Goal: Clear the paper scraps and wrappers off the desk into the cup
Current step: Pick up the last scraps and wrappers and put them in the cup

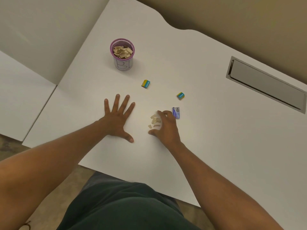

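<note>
On the white desk (207,130), toward its near edge, the left hand (117,121) lies flat, fingers spread. The right hand (166,128), clearly nearer, curls around the paper scraps (154,121), gathering them. Three wrappers (146,84) lie beyond; the cup (122,54) stands farther, left of the scraps.

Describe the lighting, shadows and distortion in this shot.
Head view: soft, even, warm light; no glare on the desk; faint shadows beside the cup and under the left hand; wide-angle lens bows the desk edges; wrapper print is too small to read.
</note>
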